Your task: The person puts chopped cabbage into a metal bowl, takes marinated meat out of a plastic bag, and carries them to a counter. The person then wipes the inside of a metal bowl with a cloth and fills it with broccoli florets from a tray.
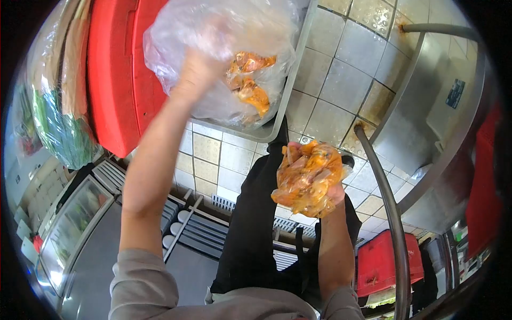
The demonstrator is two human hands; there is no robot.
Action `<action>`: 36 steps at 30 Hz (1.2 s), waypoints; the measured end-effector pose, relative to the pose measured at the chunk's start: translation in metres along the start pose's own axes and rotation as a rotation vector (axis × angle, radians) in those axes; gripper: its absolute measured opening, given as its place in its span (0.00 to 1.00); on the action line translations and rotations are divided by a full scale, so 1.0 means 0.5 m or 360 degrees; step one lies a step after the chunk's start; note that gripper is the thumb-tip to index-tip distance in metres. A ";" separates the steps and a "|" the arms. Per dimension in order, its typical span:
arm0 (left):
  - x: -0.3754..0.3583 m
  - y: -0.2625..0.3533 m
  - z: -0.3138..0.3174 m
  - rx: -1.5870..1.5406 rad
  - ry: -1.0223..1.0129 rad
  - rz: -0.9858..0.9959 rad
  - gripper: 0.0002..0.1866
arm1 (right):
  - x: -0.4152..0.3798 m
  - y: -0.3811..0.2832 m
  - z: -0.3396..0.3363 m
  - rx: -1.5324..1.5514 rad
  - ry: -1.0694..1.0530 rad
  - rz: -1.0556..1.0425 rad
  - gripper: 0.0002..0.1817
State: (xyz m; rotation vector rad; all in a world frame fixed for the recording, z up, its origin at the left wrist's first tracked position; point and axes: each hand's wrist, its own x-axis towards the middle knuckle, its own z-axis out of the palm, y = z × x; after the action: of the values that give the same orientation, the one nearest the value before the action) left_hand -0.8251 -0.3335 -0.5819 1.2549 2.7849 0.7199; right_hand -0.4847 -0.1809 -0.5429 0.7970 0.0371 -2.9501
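My left hand (pixel 202 69) is stretched forward over a large clear plastic bag (pixel 170 37). Its fingers are smeared by motion and partly behind plastic, so their state cannot be made out. The bag lies in a metal tray (pixel 277 125), with orange-coated meat pieces (pixel 253 98) showing to the right of that hand. Lower right, my right hand (pixel 336 193) is closed from beneath around a small clear bag of orange-coated meat (pixel 308 178), held up above the floor near my legs.
Red containers (pixel 114 69) stand left of the tray, beside bagged green vegetables (pixel 58 112). A curved metal rail (pixel 381 186) and a steel unit (pixel 426 117) are on the right. A red crate (pixel 386 261) sits lower right. The floor is tiled, and a glass-topped cabinet (pixel 77 218) stands lower left.
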 end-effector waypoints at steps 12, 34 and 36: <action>-0.026 0.006 0.050 0.0518 -0.0947 -0.0202 0.19 | -0.034 -0.012 -0.057 0.0004 0.0008 -0.0061 0.53; -0.172 0.430 -0.436 -0.2277 0.0017 -0.1356 0.23 | -0.144 -0.017 0.255 -0.0043 -0.0043 -0.0074 0.46; -0.149 0.495 -0.537 -0.2543 0.0084 -0.1456 0.22 | -0.174 -0.026 0.392 -0.0010 -0.0187 -0.0160 0.44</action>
State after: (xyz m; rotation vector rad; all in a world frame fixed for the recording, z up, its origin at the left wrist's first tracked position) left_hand -0.6487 -0.3531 -0.2541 -0.2989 1.3918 1.9709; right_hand -0.5092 -0.1703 -0.3299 0.6377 0.0812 -3.0837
